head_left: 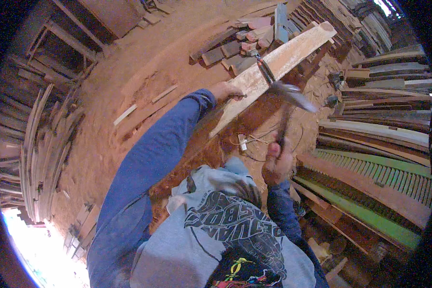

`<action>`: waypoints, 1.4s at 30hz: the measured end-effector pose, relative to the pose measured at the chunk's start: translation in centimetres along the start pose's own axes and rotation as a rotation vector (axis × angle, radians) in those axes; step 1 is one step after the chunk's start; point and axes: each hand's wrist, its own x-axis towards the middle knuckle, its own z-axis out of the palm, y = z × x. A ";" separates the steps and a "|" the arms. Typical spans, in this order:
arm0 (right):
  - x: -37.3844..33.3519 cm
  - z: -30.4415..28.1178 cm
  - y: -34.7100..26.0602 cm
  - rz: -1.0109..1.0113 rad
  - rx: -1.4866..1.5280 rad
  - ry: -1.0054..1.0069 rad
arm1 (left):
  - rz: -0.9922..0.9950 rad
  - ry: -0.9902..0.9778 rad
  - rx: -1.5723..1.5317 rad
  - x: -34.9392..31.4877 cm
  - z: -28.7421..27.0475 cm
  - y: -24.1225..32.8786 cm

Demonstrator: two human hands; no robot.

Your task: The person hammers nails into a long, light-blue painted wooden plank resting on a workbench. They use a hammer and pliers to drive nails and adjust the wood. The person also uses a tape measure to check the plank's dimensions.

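Note:
A long pale wooden plank (pixel 297 50) slants across the upper middle, its near end narrowing. My left hand (pixel 228 91) is at its left edge with the fingers curled down onto the wood; whether a small piece is pinched there is too small to tell. My right hand (pixel 277 165) is wrapped round the handle of a hammer (pixel 293 93). The hammer's metal head is raised to the right of the plank and smeared by motion. A dark tool with an orange part, perhaps pincers (pixel 265 71), lies across the plank.
Short wooden offcuts (pixel 225 52) are piled behind the plank. Long boards (pixel 384 125) are stacked at the right, beside a green slatted panel (pixel 389 168). Curved timber strips (pixel 38 153) lean at the left. A cord with a white block (pixel 243 142) lies near my right hand.

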 end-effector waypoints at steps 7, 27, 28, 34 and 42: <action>1.7 0.3 -0.9 0.031 -0.120 -0.288 | -0.090 0.052 -0.025 -0.6 0.0 0.8; 2.9 -0.2 -3.7 0.012 0.158 -0.147 | 0.143 0.065 0.250 -0.8 0.4 -1.1; 3.4 0.3 -3.4 -0.018 -0.190 -0.355 | 0.016 0.043 0.272 -0.8 0.3 -0.9; 2.4 -0.5 -1.1 0.047 0.273 0.028 | 0.138 0.168 0.207 -1.2 0.5 -0.4; 1.8 0.7 0.4 0.107 -0.094 -0.407 | 0.110 0.107 0.416 -1.7 0.6 -0.3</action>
